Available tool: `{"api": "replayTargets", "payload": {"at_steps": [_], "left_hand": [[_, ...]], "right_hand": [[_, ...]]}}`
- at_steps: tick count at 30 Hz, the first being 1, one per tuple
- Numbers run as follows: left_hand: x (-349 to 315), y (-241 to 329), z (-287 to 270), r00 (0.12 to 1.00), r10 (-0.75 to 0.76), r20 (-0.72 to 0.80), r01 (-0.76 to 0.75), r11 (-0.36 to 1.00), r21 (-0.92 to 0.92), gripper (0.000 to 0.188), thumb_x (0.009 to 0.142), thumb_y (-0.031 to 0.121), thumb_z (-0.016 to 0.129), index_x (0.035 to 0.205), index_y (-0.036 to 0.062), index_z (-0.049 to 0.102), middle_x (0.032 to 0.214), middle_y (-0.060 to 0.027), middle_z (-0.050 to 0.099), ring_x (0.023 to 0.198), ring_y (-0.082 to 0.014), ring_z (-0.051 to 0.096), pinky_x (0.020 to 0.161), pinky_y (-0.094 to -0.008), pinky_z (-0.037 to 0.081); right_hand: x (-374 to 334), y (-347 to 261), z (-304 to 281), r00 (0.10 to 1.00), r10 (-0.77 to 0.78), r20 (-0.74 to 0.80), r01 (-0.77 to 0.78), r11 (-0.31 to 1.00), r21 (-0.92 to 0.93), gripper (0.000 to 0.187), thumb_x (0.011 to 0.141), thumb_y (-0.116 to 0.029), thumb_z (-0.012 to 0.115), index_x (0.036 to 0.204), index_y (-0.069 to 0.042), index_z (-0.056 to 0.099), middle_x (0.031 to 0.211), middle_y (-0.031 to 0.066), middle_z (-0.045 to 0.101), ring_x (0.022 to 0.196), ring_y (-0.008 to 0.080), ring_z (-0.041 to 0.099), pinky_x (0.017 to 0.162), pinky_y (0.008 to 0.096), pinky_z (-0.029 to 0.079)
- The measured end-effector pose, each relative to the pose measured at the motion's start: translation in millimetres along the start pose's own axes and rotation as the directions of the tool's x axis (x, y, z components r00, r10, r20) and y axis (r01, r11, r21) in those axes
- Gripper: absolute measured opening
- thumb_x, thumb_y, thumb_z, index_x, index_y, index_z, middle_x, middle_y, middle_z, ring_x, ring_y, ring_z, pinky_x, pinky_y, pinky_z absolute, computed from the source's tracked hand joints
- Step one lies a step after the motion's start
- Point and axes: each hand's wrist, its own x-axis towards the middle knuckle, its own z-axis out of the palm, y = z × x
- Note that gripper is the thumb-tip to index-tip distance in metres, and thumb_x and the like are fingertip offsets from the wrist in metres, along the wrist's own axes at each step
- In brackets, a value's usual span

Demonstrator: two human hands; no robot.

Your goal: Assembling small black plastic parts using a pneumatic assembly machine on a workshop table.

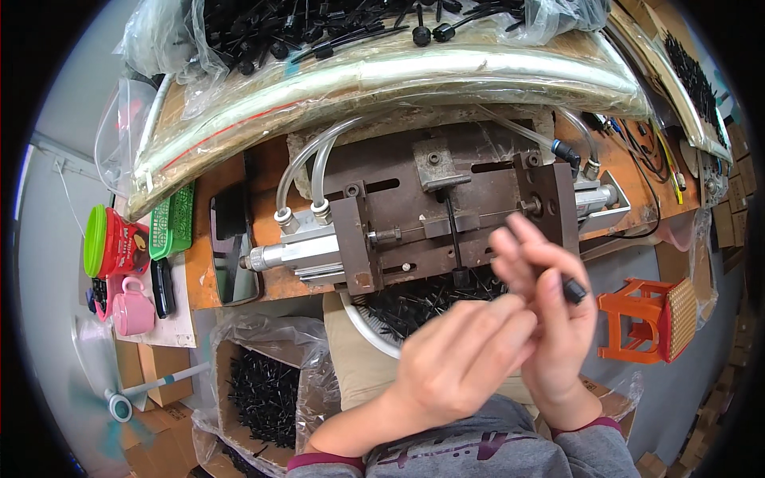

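Note:
My right hand (554, 319) is curled around a small black plastic part, whose rounded black end (574, 291) shows between thumb and fingers. Against its palm, my left hand (466, 354) is closed with fingers bunched together; what they pinch is hidden. Both hands are in front of a brown metal fixture (382, 279). A similar black stem part (455, 231) with a thick lower end lies across the middle of the fixture. Below it, on my lap, a white-rimmed basin (362, 325) holds many black parts, partly covered by my left hand.
Air cylinders (299, 256) with clear hoses flank the fixture. Black parts (319, 32) fill a plastic-lined tray behind. A phone (231, 239), green basket (173, 219) and pink cup (133, 307) stand left. A lined carton (263, 398) of black parts and orange stool (637, 319) stand below.

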Motion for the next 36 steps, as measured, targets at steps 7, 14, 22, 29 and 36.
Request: {"api": "replayTargets", "payload": {"at_steps": [7, 14, 22, 29, 36], "left_hand": [[-8.1, -0.5, -5.5, 0.999, -0.046, 0.025, 0.047, 0.998, -0.047, 0.053, 0.066, 0.0, 0.088, 0.109, 0.0013, 0.059, 0.101, -0.0163, 0.069, 0.086, -0.0308, 0.07, 0.073, -0.036, 0.058], [-13.3, -1.8, 0.5, 0.988, -0.108, -0.107, 0.106, 0.994, -0.022, 0.054, 0.064, -0.003, 0.088, 0.109, -0.0009, 0.058, 0.097, -0.016, 0.069, 0.083, -0.0287, 0.069, 0.072, -0.0347, 0.057], [-11.8, -11.8, -28.6, 0.982, -0.135, 0.134, 0.11, 0.977, 0.18, 0.04, 0.075, -0.004, 0.074, 0.115, -0.0055, 0.067, 0.114, -0.0181, 0.064, 0.094, -0.03, 0.067, 0.079, -0.0381, 0.056], [4.6, -13.3, -26.2, 0.927, -0.172, 0.332, -0.016, 0.868, 0.496, 0.027, 0.082, 0.004, 0.069, 0.108, -0.0027, 0.069, 0.131, -0.0195, 0.062, 0.085, -0.0205, 0.068, 0.078, -0.0336, 0.054], [16.8, -12.0, -28.2, 0.888, -0.174, 0.425, -0.127, 0.797, 0.59, 0.03, 0.081, 0.007, 0.07, 0.109, -0.0014, 0.07, 0.13, -0.0204, 0.063, 0.065, -0.0163, 0.064, 0.061, -0.0291, 0.052]], "right_hand": [[-11.8, 4.8, 6.9, 0.98, 0.065, 0.186, -0.058, 0.998, -0.039, 0.037, 0.109, -0.025, 0.036, 0.126, 0.005, 0.048, 0.145, 0.0381, 0.04, 0.126, 0.0412, 0.056, 0.109, 0.0479, 0.044], [-10.5, 14.5, 11.7, 0.979, 0.07, 0.194, -0.067, 0.998, -0.023, 0.036, 0.109, -0.027, 0.034, 0.122, 0.004, 0.049, 0.14, 0.0387, 0.045, 0.127, 0.0418, 0.055, 0.108, 0.0493, 0.043], [3.2, 0.4, -17.0, 0.944, -0.325, 0.054, 0.311, 0.827, -0.467, 0.027, 0.105, -0.017, 0.047, 0.11, 0.004, 0.064, 0.118, 0.0185, 0.062, 0.09, 0.0143, 0.059, 0.077, 0.0269, 0.05], [2.0, -7.4, -24.3, 0.947, -0.279, 0.158, 0.32, 0.857, -0.403, 0.063, 0.101, -0.047, 0.048, 0.128, 0.01, 0.055, 0.13, 0.0225, 0.053, 0.102, 0.021, 0.06, 0.089, 0.0323, 0.048], [1.3, -19.4, -16.4, 0.968, -0.243, 0.067, 0.247, 0.866, -0.435, 0.071, 0.098, -0.051, 0.054, 0.132, 0.01, 0.049, 0.132, 0.0246, 0.051, 0.11, 0.0235, 0.059, 0.096, 0.0366, 0.047]]}}
